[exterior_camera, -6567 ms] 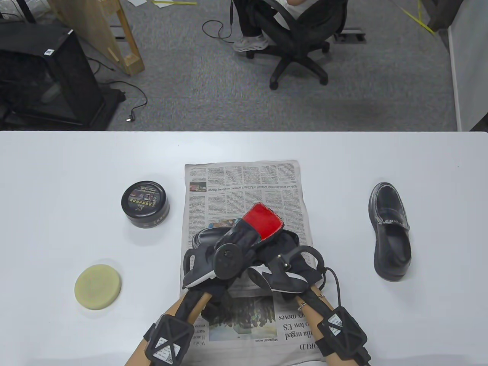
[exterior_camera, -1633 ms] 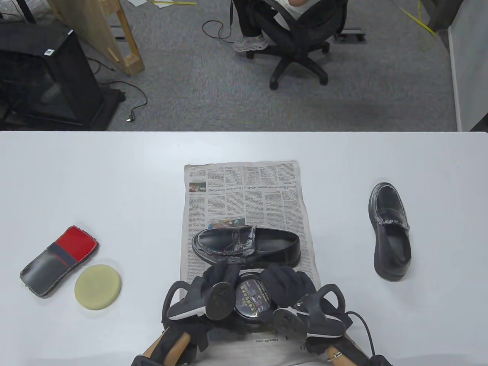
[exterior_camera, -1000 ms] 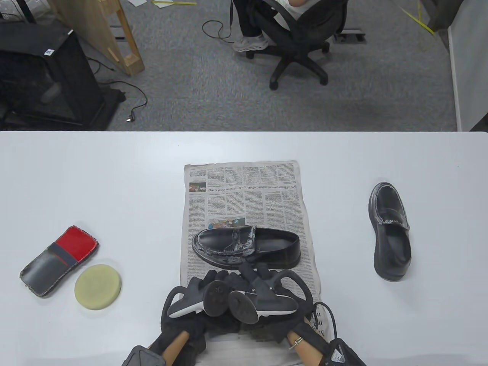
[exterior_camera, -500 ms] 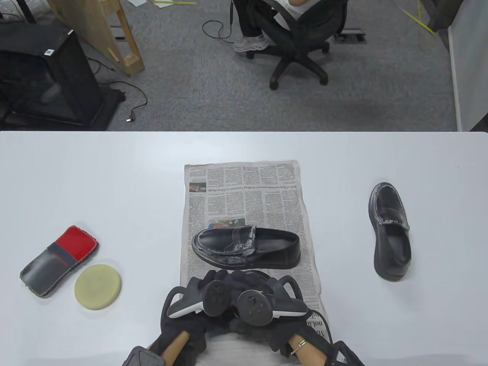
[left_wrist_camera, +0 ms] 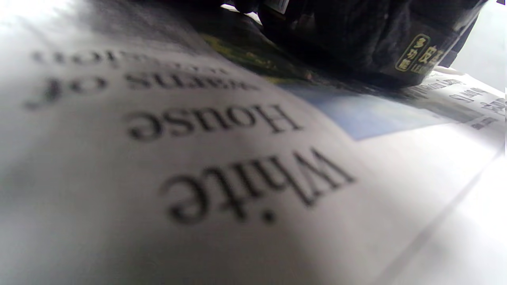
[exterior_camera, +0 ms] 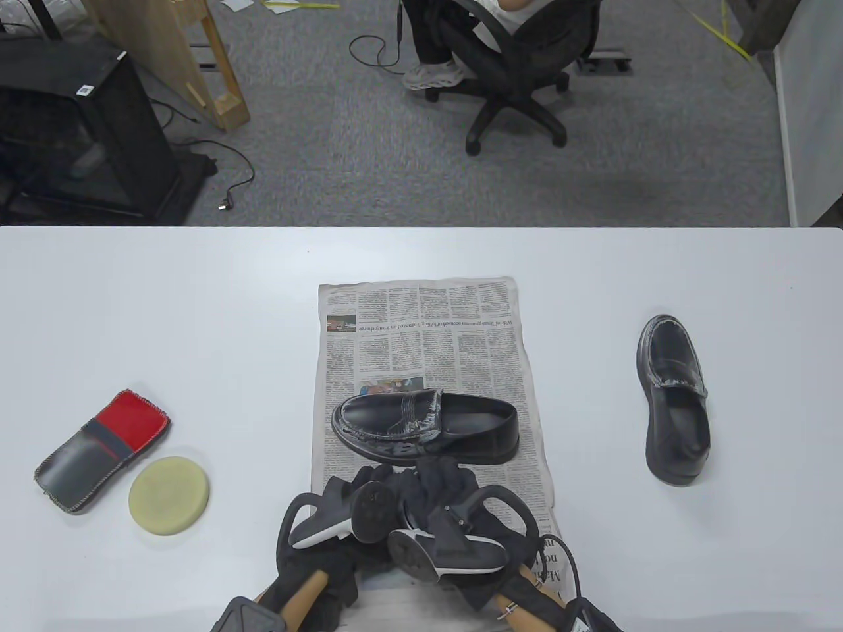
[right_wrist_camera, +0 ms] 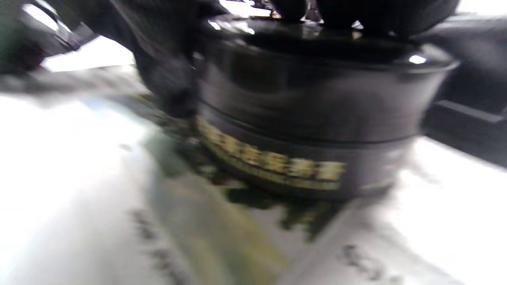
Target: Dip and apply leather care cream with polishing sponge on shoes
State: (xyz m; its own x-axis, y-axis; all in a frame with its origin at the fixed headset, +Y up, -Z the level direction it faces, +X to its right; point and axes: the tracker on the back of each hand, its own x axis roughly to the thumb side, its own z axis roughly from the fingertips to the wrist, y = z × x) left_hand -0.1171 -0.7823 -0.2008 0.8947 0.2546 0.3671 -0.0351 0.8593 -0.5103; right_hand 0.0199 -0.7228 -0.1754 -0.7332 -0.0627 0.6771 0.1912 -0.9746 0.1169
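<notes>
Both gloved hands are close together on the newspaper's near end, in front of the black loafer (exterior_camera: 425, 428). They cover the black cream tin, which is hidden in the table view. In the right wrist view the tin (right_wrist_camera: 309, 118) stands on the paper with its lid on. My right hand (exterior_camera: 441, 484) grips the lid from above, fingertips (right_wrist_camera: 380, 12) on its top. In the left wrist view the tin (left_wrist_camera: 420, 59) shows at the top right with my left hand (exterior_camera: 375, 484) around its side. The yellow round sponge (exterior_camera: 169, 495) lies at the left, untouched.
A red and grey cloth (exterior_camera: 99, 451) lies beside the sponge at the left. The second black loafer (exterior_camera: 675, 398) lies on the bare table at the right. The newspaper (exterior_camera: 421, 329) runs from the table's middle to its near edge.
The cloth was laid at the left and the tin brought from the left onto the paper. Over the last second my right hand has twisted on the tin; the left has stayed put.
</notes>
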